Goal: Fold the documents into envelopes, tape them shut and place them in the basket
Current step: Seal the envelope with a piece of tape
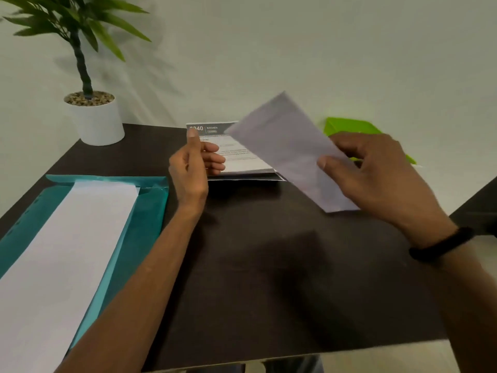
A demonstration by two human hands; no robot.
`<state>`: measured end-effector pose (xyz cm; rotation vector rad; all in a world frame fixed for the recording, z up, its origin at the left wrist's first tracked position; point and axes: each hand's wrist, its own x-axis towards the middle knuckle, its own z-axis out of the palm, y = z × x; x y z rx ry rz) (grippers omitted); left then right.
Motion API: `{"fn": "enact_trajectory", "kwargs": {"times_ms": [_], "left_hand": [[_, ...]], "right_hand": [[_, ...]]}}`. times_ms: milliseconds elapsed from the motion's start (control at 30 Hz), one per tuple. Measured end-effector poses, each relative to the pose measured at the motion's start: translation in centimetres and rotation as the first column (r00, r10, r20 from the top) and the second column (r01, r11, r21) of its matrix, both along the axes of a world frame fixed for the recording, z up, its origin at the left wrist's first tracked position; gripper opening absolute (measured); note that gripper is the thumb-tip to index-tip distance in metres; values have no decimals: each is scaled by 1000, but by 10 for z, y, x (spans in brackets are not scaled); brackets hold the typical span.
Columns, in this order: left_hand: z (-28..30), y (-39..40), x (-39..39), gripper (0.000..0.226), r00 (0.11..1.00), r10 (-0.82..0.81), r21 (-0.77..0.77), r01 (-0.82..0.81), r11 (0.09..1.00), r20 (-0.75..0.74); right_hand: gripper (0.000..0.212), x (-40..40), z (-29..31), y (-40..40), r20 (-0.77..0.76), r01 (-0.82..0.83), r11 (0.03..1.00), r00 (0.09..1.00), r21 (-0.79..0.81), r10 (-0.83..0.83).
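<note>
White paper (290, 149) — folded to a narrow strip — is held up off the table (269, 265) by the right hand (376, 173), thumb on the near face and fingers curled behind its lower right part. It tilts, one corner high toward the wall, the other low over the dark tabletop. The left hand (193, 162) hangs just beside it, holding nothing, fingers loosely bent and thumb up, not touching the paper.

Behind both hands a printed stack (242, 160) lies flat, partly hidden by the lifted strip. At the left edge a teal envelope (145, 224) lies open with a long white sheet (67, 251) on it. A green thing (349, 126) — possibly another envelope, I cannot tell — peeks out behind the right hand. A potted plant (94, 119) stands at the far left corner. No basket or tape shows.

By my reading the fold is done, or nearly, and the strip has yet to go into an envelope. The risks from here:

- One-handed grip near one end: the free end may droop or spring open, losing the crease.
- If the left hand pinches off the fold line, a second, skewed crease could form.
- Steering toward the teal envelope, the strip could catch its raised flap, or meet the sheet already lying there.
- The lower corner could sweep the stack and shift it.
</note>
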<state>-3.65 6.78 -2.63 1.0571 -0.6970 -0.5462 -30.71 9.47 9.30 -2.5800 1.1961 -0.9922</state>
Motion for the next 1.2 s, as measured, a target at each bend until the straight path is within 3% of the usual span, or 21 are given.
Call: {"fn": "enact_trajectory", "kwargs": {"times_ms": [100,267,367,467,567,633,733,800,867,967,1100,1200], "left_hand": [[1,1,11,65,996,-5,40,9,999,-88],[7,2,20,63,995,-42,92,50,995,-90],[10,2,17,60,996,-84,108,82,991,10],[11,5,4,54,956,-145,158,107,982,256],[5,9,-19,42,796,-251,241,136,961,551],[-5,10,-38,34,681,-327,282,181,942,656],[-24,10,-59,26,510,-364,310,191,931,779],[-36,8,-65,23,386,-391,352,169,921,836],[-44,6,-67,24,308,-409,385,138,912,859],[-47,1,-66,24,297,-426,415,101,904,855],[-48,1,-65,22,303,-406,410,51,910,862],[-45,2,-66,26,384,-352,356,64,932,854]], "right_hand": [[19,13,-51,1,-64,-42,992,997,-116,35],[33,21,-136,11,-191,-73,997,978,36,78],[35,33,-154,24,-207,-98,991,972,87,114],[45,49,-158,31,-194,-106,988,973,108,125],[49,59,-157,33,-98,-122,976,985,180,141],[32,54,-152,22,113,-89,974,991,206,67],[16,24,-150,-11,312,168,985,934,39,-172],[34,-4,-149,-32,318,386,922,871,30,-375],[65,-28,-147,-49,229,507,833,803,220,-550],[98,-43,-151,-69,113,548,732,764,405,-635],[78,-31,-155,-82,243,440,795,789,417,-564],[68,-8,-145,-86,449,197,858,784,474,-428]]}}
